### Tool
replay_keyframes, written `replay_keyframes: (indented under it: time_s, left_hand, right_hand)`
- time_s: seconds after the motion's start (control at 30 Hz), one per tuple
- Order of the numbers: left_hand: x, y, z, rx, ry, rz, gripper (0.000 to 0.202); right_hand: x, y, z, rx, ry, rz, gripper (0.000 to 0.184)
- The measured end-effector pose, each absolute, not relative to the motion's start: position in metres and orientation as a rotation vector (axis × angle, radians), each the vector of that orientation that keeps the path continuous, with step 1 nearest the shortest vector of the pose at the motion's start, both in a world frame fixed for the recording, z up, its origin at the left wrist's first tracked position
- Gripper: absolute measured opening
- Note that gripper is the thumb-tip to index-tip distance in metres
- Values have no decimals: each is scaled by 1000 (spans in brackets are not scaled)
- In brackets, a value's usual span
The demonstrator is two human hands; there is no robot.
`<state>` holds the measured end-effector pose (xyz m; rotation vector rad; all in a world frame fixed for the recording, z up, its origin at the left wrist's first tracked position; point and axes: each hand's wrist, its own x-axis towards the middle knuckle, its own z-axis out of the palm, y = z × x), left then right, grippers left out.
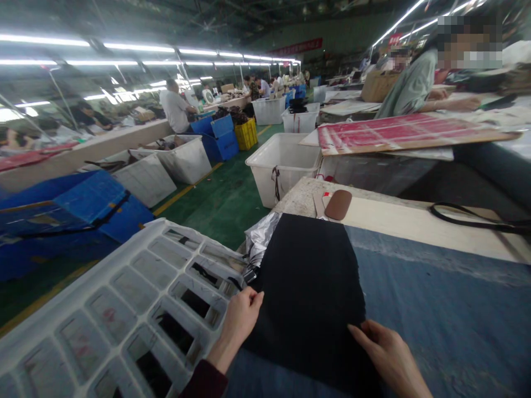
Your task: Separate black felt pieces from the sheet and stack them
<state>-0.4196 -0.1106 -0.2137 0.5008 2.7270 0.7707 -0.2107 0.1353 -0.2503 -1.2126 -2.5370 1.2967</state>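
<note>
A piece of black fabric [309, 287] lies on the blue worktable surface [448, 309] in front of me. My left hand [241, 316] is closed in a pinch on the fabric's left edge, next to a white plastic crate [124, 315]. My right hand [388, 354] rests on the fabric's lower right edge, its fingers curled on the cloth. A crumpled silver plastic bag [261, 237] sits just beyond the fabric's left side.
A brown oval piece [338, 204] and a black strap [477, 218] lie on the pale board [415, 221] beyond. White bins [282, 166], blue crates [83, 210] and a yellow crate [246, 132] line the green aisle. A co-worker [418, 77] sits at the right table by a red sheet [398, 132].
</note>
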Motion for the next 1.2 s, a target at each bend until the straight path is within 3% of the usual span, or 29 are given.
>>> replay_keyframes:
  time_s: [1.2]
  left_hand:
    - [-433,-117,-227,506,2587,709,36]
  right_hand:
    - [-217,128,-231,-1295,-2510,1260,24]
